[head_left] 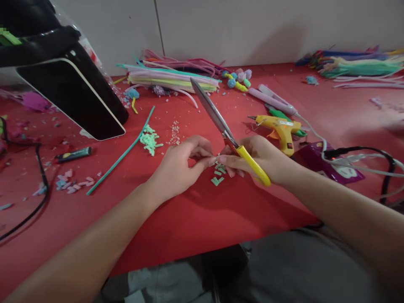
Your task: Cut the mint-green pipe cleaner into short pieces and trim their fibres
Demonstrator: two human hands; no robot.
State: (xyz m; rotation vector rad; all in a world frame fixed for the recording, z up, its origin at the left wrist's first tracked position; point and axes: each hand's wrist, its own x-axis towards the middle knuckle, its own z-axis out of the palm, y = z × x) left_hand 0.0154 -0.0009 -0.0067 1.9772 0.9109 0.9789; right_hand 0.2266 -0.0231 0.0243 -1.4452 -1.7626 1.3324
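Observation:
Both of my hands meet over the red tabletop, fingertips almost touching. In my right hand (249, 155) hang yellow-handled scissors (252, 164), blades pointing up and away to the left. The fingers of my left hand (186, 162) are pinched together; whatever small bit is between them is hidden. Just below the fingertips lie short green pipe cleaner pieces (217, 179). A heap of similar light green pieces (150, 140) sits left of my left hand, alongside a long teal pipe cleaner (121, 155).
Bundles of pipe cleaners (173, 78) lie along the wall. A yellow glue gun (280, 128), a pink hair straightener (271, 99) and a purple power strip (334, 162) with cables are at right. A phone-like black panel (75, 101) stands at left, near a lighter (74, 155).

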